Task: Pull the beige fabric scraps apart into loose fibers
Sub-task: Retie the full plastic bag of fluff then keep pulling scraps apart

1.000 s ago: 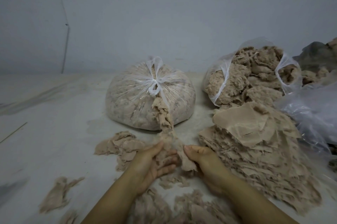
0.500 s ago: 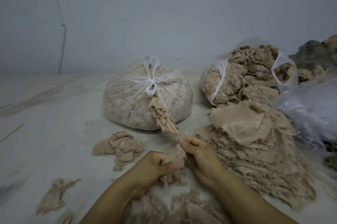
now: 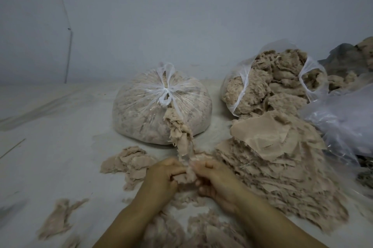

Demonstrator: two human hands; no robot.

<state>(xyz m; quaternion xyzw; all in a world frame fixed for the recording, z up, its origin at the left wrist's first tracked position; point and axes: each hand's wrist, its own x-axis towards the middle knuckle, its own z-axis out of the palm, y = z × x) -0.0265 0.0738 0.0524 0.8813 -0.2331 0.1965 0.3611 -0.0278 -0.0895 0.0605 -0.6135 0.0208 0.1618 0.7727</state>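
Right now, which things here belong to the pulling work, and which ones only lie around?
Belongs to the job:
left hand and right hand, both gripping the scrap
stack of flat scraps
pulled pieces

Lying about:
tied bag
open bag of fluff
empty plastic bag

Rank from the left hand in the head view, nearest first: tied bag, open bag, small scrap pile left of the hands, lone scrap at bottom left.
From the left hand:
1. Small scrap pile, just to its left.
2. Tied bag, straight behind.
3. Lone scrap, lower left; close to the tied bag's rank, hard to call.
4. Open bag, far right rear.
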